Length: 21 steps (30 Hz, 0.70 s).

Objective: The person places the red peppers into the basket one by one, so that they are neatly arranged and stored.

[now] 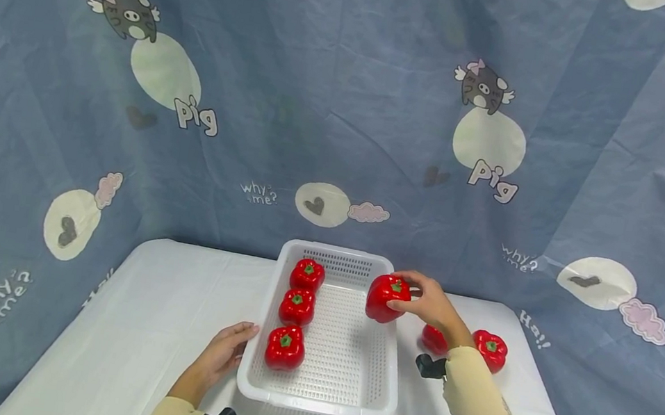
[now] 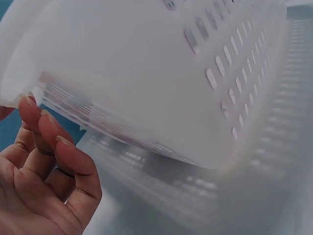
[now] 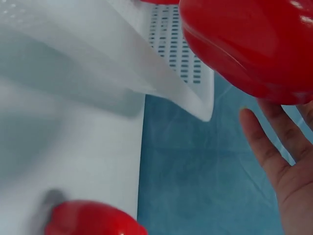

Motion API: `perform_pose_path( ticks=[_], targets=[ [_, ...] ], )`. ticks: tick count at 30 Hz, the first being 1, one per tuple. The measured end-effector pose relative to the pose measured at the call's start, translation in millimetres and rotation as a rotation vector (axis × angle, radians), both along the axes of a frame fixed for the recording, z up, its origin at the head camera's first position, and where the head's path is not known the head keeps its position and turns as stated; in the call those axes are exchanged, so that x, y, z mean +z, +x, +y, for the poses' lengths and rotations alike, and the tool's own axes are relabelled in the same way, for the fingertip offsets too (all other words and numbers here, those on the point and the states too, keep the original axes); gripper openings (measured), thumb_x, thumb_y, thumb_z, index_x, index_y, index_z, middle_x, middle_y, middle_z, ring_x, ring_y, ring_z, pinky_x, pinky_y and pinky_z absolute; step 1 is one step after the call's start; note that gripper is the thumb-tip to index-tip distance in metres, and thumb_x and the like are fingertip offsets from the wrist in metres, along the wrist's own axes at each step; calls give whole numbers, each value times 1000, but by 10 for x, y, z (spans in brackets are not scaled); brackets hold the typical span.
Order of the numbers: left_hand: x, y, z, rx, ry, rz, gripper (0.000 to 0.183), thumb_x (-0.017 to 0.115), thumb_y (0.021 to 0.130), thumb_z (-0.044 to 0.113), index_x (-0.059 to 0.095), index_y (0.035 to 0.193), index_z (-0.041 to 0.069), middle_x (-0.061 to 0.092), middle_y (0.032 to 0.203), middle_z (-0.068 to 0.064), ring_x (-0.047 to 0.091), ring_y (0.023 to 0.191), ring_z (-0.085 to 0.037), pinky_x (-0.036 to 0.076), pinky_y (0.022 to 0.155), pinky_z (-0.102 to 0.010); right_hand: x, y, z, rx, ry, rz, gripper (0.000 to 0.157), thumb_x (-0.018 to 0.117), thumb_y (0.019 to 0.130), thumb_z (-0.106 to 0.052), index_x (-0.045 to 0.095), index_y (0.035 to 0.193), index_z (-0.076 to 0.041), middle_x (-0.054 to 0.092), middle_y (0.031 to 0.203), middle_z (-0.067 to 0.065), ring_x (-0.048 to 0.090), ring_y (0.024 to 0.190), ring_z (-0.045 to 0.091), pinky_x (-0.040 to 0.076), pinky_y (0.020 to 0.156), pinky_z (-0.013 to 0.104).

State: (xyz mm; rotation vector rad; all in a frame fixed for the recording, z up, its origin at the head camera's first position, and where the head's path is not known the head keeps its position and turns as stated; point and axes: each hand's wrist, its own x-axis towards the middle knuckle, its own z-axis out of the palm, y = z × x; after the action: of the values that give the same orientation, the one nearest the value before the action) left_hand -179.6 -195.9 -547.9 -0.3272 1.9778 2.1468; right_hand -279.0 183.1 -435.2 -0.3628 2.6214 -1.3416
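Observation:
My right hand [image 1: 430,300] grips a shiny red bell pepper [image 1: 385,300] with a green stem, held over the right rim of a white plastic basket [image 1: 315,406]. In the right wrist view, the held pepper [image 3: 254,44] fills the upper right, and the thumb's hold is out of sight. My left hand [image 1: 223,351] holds the basket's left rim; the left wrist view shows its curled fingers [image 2: 73,156] against the rim's edge. Along the basket's left side, three red peppers sit in a column: a far one [image 1: 307,274], a middle one [image 1: 297,306] and a near one [image 1: 285,347].
Right of the basket, one red pepper [image 1: 434,340] lies partly hidden by the right forearm, and another [image 1: 489,350] lies beyond the arm. A white cloth covers the table [image 1: 180,307]. Behind it hangs a blue curtain [image 1: 322,94] with pig prints.

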Motion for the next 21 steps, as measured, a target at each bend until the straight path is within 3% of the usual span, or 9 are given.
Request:
perform_pose_path(
  ticks=[6,14,21],
  targets=[
    [-13,-6,-7,-9,15,5,37,58,96,28,55,116,-3,64,111,-11,63,99,-22,56,83,-36,-67,-126,-113,16,-13,13,70,82,74,-19,51,135,-7,52,131,19,51,117,41,56,82,45],
    [-28,-26,-11,-2,10,-6,39,60,95,30,55,117,-2,64,111,-10,63,99,-21,56,84,-36,-139,-251,-212,20,-19,-59,77,86,70,-26,50,136,-10,52,132,15,51,118,37,56,84,43],
    [-34,-30,-22,-7,13,5,37,60,95,29,55,116,-1,64,112,-10,63,102,-23,55,85,-37,-144,-365,-281,47,-18,-116,72,85,71,-21,54,134,-10,56,128,14,53,116,35,55,85,43]
  ],
)
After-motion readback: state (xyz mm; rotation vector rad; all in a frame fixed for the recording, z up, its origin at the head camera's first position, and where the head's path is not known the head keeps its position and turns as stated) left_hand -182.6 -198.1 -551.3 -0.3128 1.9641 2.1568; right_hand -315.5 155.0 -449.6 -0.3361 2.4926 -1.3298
